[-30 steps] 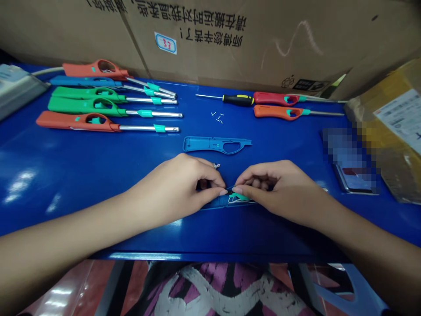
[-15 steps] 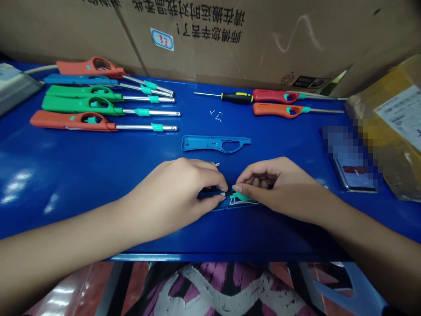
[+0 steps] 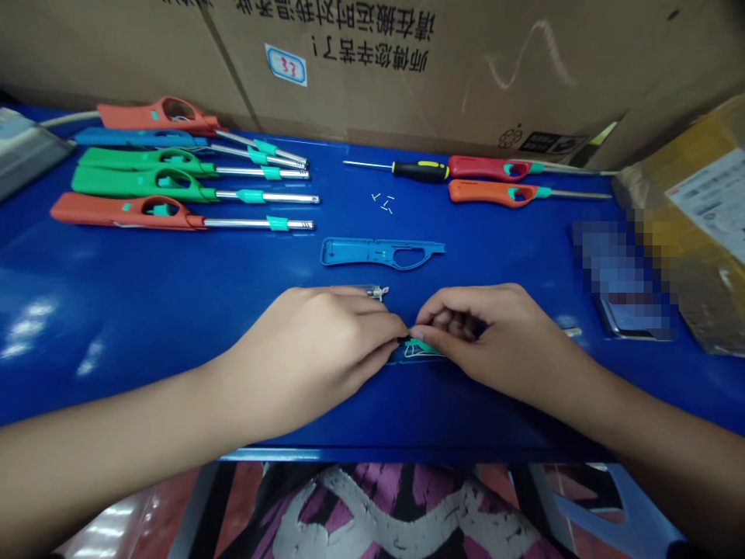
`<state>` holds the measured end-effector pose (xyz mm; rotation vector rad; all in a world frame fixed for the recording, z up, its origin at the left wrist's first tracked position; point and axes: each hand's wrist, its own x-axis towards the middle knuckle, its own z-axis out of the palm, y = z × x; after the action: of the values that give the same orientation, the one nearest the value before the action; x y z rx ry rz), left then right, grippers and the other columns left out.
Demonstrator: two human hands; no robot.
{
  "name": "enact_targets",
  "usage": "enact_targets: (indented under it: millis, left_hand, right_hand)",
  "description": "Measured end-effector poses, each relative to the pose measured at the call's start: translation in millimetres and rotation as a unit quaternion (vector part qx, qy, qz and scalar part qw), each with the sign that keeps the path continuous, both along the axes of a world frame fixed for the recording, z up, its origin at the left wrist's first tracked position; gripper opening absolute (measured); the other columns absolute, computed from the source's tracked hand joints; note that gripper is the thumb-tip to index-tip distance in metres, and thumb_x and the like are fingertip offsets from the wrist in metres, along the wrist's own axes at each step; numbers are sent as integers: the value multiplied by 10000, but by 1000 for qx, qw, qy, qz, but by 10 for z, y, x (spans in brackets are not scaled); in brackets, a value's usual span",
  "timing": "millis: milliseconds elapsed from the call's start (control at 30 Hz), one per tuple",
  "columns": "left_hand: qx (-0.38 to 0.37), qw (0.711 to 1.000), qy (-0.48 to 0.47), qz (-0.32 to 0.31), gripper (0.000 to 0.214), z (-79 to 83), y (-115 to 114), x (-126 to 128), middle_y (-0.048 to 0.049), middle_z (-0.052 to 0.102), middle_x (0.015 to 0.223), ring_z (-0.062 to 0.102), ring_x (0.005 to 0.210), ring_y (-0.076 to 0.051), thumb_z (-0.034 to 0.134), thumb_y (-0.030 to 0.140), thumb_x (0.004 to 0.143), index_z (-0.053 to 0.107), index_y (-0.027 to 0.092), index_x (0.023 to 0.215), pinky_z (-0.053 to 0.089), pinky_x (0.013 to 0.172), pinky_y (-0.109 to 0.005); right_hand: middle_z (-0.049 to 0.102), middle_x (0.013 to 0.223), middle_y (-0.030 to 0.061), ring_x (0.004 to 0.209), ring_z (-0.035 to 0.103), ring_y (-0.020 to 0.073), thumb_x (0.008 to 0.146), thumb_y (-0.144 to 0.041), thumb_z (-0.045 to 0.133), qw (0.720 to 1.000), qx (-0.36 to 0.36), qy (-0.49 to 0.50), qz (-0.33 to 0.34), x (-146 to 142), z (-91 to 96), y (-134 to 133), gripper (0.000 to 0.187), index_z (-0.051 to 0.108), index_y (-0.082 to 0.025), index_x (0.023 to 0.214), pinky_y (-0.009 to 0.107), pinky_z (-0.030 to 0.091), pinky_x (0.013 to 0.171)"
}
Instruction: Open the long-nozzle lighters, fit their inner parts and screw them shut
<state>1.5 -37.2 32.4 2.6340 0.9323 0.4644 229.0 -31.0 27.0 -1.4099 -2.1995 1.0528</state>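
Observation:
My left hand (image 3: 326,341) and my right hand (image 3: 494,334) meet at the front middle of the blue table (image 3: 174,310). Both are closed in pinches on an opened blue lighter body (image 3: 416,351) that lies flat on the table, with a teal trigger part and thin white wires showing between my fingertips. Most of that body is hidden under my hands. A separate blue lighter shell half (image 3: 381,252) lies just beyond my hands. A small metal part (image 3: 375,291) sticks out behind my left knuckles.
Several long-nosed lighters, red, blue and green (image 3: 174,175), lie in a row at the back left. A black-and-yellow screwdriver (image 3: 401,168) and two red lighters (image 3: 512,180) lie at the back. Tiny screws (image 3: 384,203), a phone (image 3: 632,310), cardboard boxes (image 3: 407,62) and a yellow parcel (image 3: 692,217) surround them.
My hands have drawn closer together over the blue lighter body; the fingertips now touch. Less of the teal part and wires shows.

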Motion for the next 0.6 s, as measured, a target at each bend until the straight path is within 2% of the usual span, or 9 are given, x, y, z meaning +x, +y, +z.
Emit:
enact_targets:
  millis: [133, 333, 433, 600]
  left_hand:
    - [-20, 1000, -2, 9, 136, -4, 14, 20, 2, 747, 879, 724, 819, -193, 614, 172, 950, 746, 200, 969, 560, 730, -326]
    - [-44, 999, 9, 26, 166, 10, 6, 12, -11, 760, 923, 736, 878, -217, 615, 187, 948, 744, 222, 1046, 579, 772, -355]
    - [-53, 998, 13, 34, 166, 12, 4, 13, -12, 761, 929, 736, 896, -225, 616, 198, 949, 747, 230, 1046, 585, 773, -363]
    - [-67, 997, 4, 35, 173, 8, 16, 26, -10, 765, 958, 736, 909, -228, 623, 204, 948, 743, 228, 1070, 587, 785, -370]
  right_hand:
    - [649, 649, -51, 570, 542, 76, 899, -279, 689, 1000, 15, 1, 6, 10, 4, -5, 80, 710, -227, 842, 218, 427, 534]
    - [676, 702, -14, 612, 557, 112, 970, -370, 576, 999, 8, -34, 18, 66, 144, 48, 234, 711, -237, 833, 268, 419, 569]
    - [690, 780, -2, 683, 586, 123, 929, -329, 635, 997, 21, -57, 55, 113, 199, 86, 173, 696, -231, 801, 277, 435, 632]
    - [673, 837, -10, 755, 609, 117, 897, -240, 654, 989, -22, -77, 124, 159, 188, 118, 99, 717, -225, 823, 272, 439, 691]
